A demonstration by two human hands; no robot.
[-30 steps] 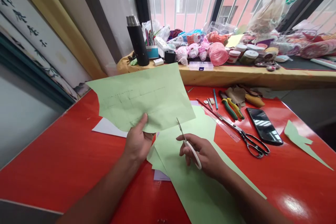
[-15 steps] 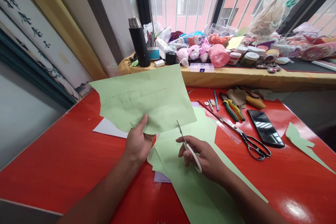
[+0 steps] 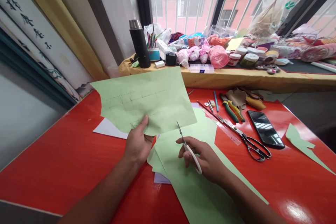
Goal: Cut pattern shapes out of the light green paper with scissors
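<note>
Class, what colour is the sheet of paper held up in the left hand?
Pale green sheet of paper, with faint drawn lines, best seen in the head view.

paper sheet point(image 3: 189, 171) on table point(image 3: 52, 157) | tailor's shears point(image 3: 253, 147) right of sheet | phone point(image 3: 265, 129) right of shears | pliers point(image 3: 231, 112) behind shears

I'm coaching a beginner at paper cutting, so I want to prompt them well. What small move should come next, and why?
Probably bring the scissors in the right hand up to the edge of the green paper sheet held in the left hand. The blades point toward that sheet without touching it, and the drawn lines on it look like cutting guides.
</note>
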